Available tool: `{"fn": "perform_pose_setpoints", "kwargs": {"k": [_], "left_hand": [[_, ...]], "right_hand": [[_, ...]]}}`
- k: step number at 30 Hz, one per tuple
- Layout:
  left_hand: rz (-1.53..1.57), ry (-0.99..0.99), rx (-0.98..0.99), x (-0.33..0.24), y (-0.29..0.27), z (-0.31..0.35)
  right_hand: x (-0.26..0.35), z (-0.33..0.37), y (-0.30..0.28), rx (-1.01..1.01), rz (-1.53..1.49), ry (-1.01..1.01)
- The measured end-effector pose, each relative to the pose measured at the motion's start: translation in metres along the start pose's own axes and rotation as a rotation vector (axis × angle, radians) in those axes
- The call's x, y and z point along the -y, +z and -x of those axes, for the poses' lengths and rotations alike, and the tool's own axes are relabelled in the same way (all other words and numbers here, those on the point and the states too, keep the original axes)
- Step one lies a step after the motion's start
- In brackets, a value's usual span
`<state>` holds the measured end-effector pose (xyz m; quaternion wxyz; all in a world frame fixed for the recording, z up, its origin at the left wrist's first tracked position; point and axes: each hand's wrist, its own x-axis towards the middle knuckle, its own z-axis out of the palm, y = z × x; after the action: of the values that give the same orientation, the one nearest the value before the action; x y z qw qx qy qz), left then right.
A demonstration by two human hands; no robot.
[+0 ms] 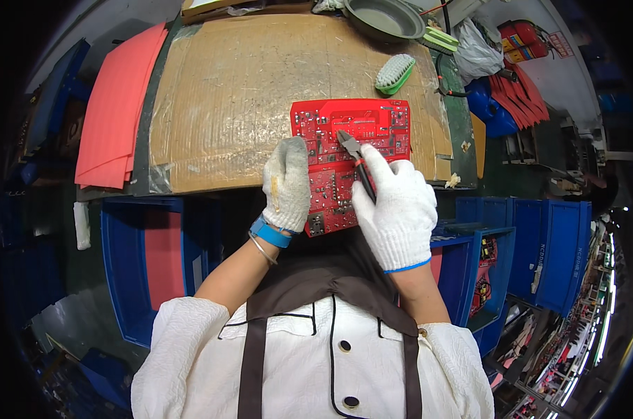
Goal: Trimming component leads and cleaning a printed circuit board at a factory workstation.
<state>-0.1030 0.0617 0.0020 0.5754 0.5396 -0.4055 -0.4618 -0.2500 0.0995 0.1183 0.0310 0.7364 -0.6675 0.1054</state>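
A red circuit board (322, 187) with many small solder points and parts lies partly on the cardboard-covered table, its near end jutting over the front edge. My left hand (287, 183), in a knitted white glove with a stained thumb, grips the board's left side; its fingertips are hidden. In my gloved right hand (399, 202) is a pair of cutting pliers (351, 148) with dark handles. Their jaws touch or hover just over the upper middle of the board; I cannot tell which.
A green brush (396, 74) with pale bristles lies beyond the board, near a grey round pan (386, 19). Pink sheets (121, 105) hang at the table's left. Blue crates (114, 272) stand below on both sides; one right crate (501, 279) holds boards.
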Motion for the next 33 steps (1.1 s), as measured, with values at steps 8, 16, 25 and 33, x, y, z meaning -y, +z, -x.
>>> {"fn": "perform_pose_setpoints", "kwargs": {"k": [8,16,25,33], "left_hand": [[0.049,-0.031,0.009,-0.005,0.000,0.001],[0.042,-0.027,-0.002,-0.004,-0.001,0.003],[0.067,-0.064,-0.001,-0.003,-0.001,0.003],[0.058,-0.048,0.004,0.001,-0.004,0.001]], "right_hand": [[-0.004,-0.001,0.001,-0.002,0.000,-0.003],[-0.030,0.006,0.001,-0.028,0.005,0.146],[-0.038,-0.002,0.004,-0.006,0.022,0.209],[-0.037,0.003,0.011,-0.035,0.025,0.165]]}}
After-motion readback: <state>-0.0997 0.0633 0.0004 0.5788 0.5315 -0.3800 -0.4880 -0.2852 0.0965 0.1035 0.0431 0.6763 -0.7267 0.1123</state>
